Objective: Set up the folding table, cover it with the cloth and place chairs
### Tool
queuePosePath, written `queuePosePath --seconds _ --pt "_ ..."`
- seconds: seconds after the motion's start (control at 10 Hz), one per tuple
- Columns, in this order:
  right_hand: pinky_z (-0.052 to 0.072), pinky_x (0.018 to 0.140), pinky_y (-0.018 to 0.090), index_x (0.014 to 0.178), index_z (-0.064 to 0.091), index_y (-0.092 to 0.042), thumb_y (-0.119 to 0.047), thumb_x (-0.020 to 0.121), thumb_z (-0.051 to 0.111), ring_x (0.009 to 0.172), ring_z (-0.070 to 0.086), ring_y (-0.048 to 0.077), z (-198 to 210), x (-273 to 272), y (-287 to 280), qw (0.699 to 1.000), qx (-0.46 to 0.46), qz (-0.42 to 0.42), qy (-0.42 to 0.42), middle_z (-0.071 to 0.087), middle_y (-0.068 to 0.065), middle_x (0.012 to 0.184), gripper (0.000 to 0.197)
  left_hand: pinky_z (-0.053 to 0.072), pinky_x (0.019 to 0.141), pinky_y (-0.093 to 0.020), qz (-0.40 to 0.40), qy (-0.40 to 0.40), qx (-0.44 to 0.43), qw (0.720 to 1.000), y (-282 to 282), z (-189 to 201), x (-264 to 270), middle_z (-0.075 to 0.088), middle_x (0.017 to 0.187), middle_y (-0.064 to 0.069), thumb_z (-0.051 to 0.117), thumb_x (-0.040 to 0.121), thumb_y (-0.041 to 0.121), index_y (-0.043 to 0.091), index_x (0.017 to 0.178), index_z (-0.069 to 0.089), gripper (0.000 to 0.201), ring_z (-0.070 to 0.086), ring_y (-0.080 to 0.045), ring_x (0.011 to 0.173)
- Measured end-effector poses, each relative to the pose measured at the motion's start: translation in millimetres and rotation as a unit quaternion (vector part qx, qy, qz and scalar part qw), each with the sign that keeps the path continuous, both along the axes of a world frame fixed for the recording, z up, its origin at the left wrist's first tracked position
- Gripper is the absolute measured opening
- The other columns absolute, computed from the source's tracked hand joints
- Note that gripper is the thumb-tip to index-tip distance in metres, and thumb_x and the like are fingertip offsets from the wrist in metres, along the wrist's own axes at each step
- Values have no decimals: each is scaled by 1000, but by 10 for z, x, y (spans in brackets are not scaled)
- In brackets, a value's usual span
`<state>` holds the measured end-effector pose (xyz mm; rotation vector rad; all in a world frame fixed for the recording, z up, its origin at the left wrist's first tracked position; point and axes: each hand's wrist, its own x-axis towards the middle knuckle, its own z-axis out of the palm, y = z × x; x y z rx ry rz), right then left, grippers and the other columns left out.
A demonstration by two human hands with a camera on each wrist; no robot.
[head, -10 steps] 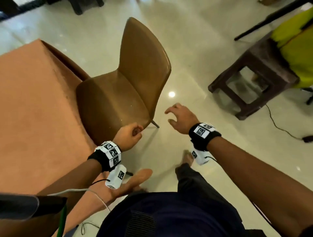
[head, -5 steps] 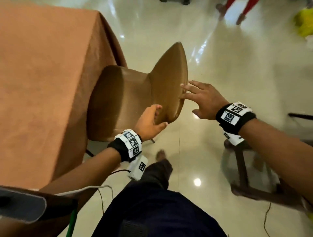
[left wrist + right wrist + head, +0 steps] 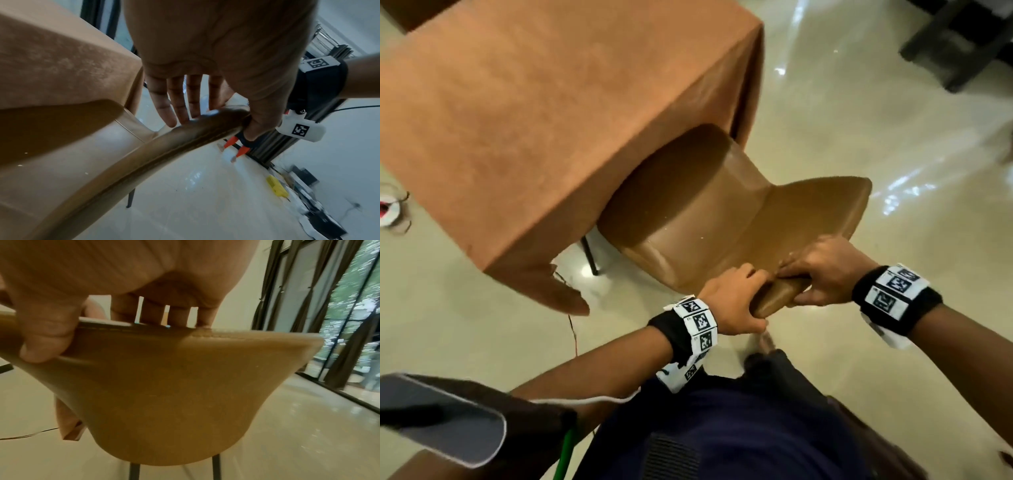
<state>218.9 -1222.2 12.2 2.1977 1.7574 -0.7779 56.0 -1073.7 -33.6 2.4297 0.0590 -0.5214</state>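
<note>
The table is covered by an orange-brown cloth [image 3: 534, 102] that hangs down its sides. A brown padded chair [image 3: 688, 212] stands at the table's near side, its seat front tucked against the hanging cloth and its backrest toward me. My left hand [image 3: 732, 305] grips the backrest's top edge, fingers over the front and thumb behind. My right hand [image 3: 825, 274] grips the same edge just to its right. The left wrist view shows my left hand [image 3: 205, 48] over the backrest rim [image 3: 164, 154]. In the right wrist view my right hand [image 3: 102, 272] pinches the chair back [image 3: 174, 394].
Glossy pale floor surrounds the table. Dark furniture [image 3: 962, 41] stands at the far right. A white round object [image 3: 390, 212] lies on the floor at the left. A thin cable [image 3: 573, 329] runs below the cloth's corner. Curtained windows [image 3: 339, 321] line the right wall.
Both hands were open beside the chair back; now each grips its top edge. The chair's seat now sits further in against the hanging cloth, and I have stepped round behind the backrest.
</note>
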Motion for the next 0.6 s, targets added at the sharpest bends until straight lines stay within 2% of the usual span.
queuePosePath --seconds 0.1,0.2,0.3,0.4,0.5,0.6 --pt "51 55 29 104 74 -40 -75 73 57 70 68 14 -48 131 53 997 21 66 35 72 -16 84 49 49 71 -32 23 7 -3 1000 -22 49 24 52 106 6 70 66 59 29 127 49 71 55 -18 93" --pt "49 52 28 104 73 -40 -79 73 54 71 65 13 -113 181 149 990 25 131 53 68 -16 83 53 49 72 -29 44 23 -17 999 39 83 -15 56 106 11 74 63 49 35 128 54 69 54 -10 92" --pt "52 55 32 106 70 -38 -84 72 51 74 62 13 -166 245 227 980 23 192 53 63 -13 85 60 48 80 -28 116 37 -31 992 -89 99 -113 58 113 12 77 63 42 35 130 57 70 54 -8 97" --pt "51 63 31 110 63 -36 -87 69 52 81 56 11 -164 282 253 975 4 213 68 58 -15 92 66 48 85 -29 208 58 -40 976 -279 102 -207 57 116 11 78 65 41 33 130 57 69 52 -9 101" --pt "49 71 29 116 58 -37 -86 68 57 88 52 9 -121 269 291 974 -3 206 94 55 -15 100 69 49 86 -31 285 57 -36 956 -324 98 -301 58 116 11 78 66 47 31 128 59 66 52 -8 100" --pt "51 81 26 125 57 -39 -86 70 55 96 55 3 20 392 319 973 -18 166 158 60 -17 112 72 49 90 -29 366 63 -46 927 -370 112 -521 59 118 12 81 69 50 31 127 59 65 54 -8 103"
